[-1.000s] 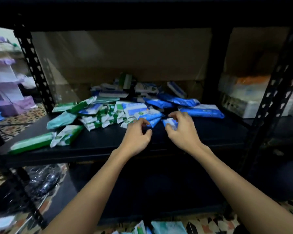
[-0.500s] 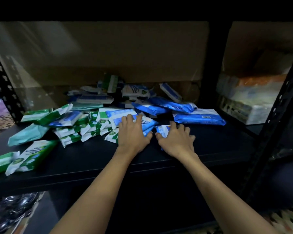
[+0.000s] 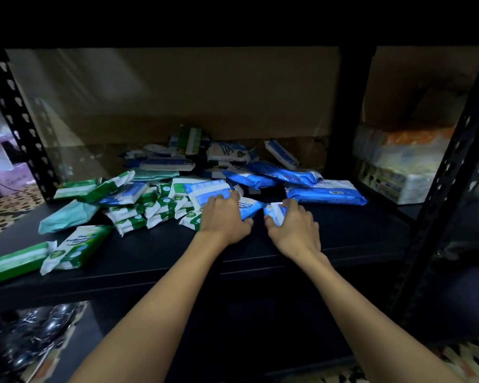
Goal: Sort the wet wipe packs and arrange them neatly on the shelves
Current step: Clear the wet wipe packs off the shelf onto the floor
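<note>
A jumbled heap of wet wipe packs lies on the black shelf (image 3: 150,252). Green and white packs (image 3: 78,246) spread to the left; large blue packs (image 3: 325,193) lie to the right. My left hand (image 3: 223,217) grips a small blue and white pack (image 3: 249,207) at the front of the heap, fingers curled over its top. My right hand (image 3: 293,222) holds another small blue pack (image 3: 274,210), thumb and fingers wrapped around it. Both hands sit side by side near the shelf's middle.
Black perforated uprights stand at the left (image 3: 14,120) and right (image 3: 448,189). Bundled white packages (image 3: 396,172) fill the neighbouring bay on the right. A brown board (image 3: 177,100) backs the shelf. A dark lower shelf sits below, with shiny black items (image 3: 25,335) at bottom left.
My head moved closer to the shelf. My left hand's fingers, lying flat on the packs before, have curled around a small blue pack; my right hand has closed more tightly on its pack.
</note>
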